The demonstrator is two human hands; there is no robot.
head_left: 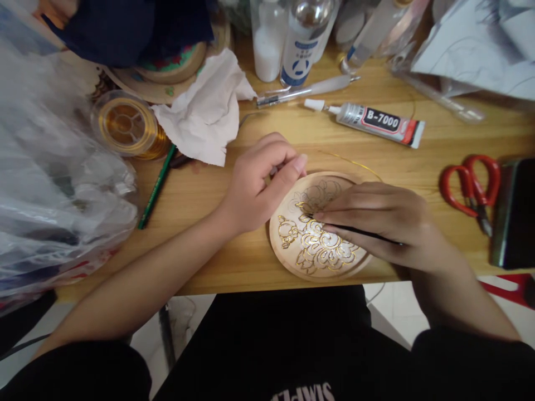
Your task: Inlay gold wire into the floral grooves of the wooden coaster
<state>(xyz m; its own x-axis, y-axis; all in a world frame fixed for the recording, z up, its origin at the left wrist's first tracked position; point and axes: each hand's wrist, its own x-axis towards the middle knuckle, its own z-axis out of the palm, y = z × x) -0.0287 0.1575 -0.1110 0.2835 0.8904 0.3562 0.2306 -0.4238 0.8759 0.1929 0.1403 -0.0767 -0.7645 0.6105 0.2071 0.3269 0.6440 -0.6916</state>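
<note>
A round wooden plate [281, 257] lies near the table's front edge, bearing a drawn flower pattern partly outlined in gold wire. Black tweezers [390, 240] are pinched in my right hand [376, 220], over the plate's right side. Their tips touch or nearly touch a gold-edged leaf in the upper middle of the pattern. My left hand [261, 184] is curled at the plate's upper left rim, thumb against the fingers, with nothing seen in it. A loose gold wire [355, 161] runs out beyond the plate, above my right hand.
Beyond the plate lie a B-7000 glue tube [378, 122], a pen-like tool [309, 91] and bottles [298, 53]. Red-handled cutters [472, 184] and a black device [514, 214] are at right. Crumpled tissue [204, 108], a gold wire spool [127, 125], a green pencil [156, 189] and plastic bags [54, 167] are left.
</note>
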